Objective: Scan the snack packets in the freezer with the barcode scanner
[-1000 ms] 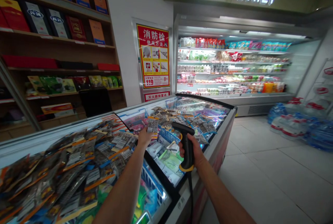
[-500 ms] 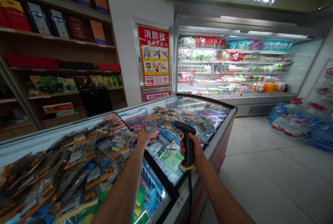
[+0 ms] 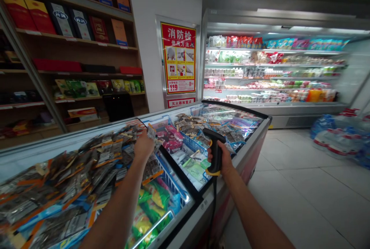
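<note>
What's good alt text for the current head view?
A person's left hand holds a packet and the right hand grips a black scanner at a glass-topped chest. More packets lie piled on it; shelves and a lit refrigerated display stand behind.

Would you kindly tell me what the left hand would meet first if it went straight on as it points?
The left hand, holding an orange-edged grey plastic packet, would probably meet the pale freezer's far rim, though depth is unclear and it might pass above.
</note>
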